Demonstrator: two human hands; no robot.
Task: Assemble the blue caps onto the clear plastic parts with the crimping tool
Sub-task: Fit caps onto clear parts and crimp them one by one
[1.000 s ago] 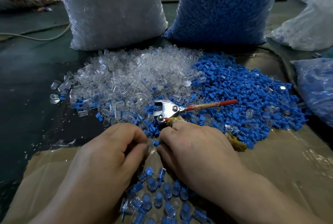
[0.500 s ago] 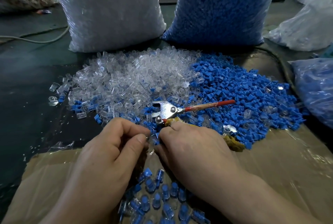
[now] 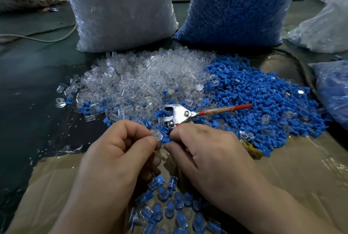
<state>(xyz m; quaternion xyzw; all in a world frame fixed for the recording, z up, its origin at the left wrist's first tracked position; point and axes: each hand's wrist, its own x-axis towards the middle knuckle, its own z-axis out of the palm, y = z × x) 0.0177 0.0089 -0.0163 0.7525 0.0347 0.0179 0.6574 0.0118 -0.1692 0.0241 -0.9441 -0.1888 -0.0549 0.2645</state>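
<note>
My left hand [image 3: 120, 150] pinches a clear plastic part [image 3: 157, 134] between thumb and forefinger. My right hand [image 3: 203, 154] faces it with curled fingers, its thumb and forefinger pinching what looks like a blue cap [image 3: 166, 140]. Just beyond my right knuckles lies the crimping tool [image 3: 178, 116], metal jaws pointing left and red handle [image 3: 226, 110] pointing right. Its yellow-wrapped handle [image 3: 252, 150] runs under my right palm. A heap of clear parts [image 3: 141, 81] and a heap of blue caps [image 3: 263, 98] lie behind. Several capped pieces [image 3: 169, 205] lie between my wrists.
A big bag of clear parts [image 3: 120, 7] and a big bag of blue caps [image 3: 235, 7] stand at the back. Another blue-filled bag [image 3: 333, 90] lies at the right edge. Brown cardboard [image 3: 282, 167] covers the near table. A cable [image 3: 37, 38] runs at the back left.
My two hands, pressed together before, have drawn slightly apart. The clear part now shows at my left fingertips. The tool has not moved.
</note>
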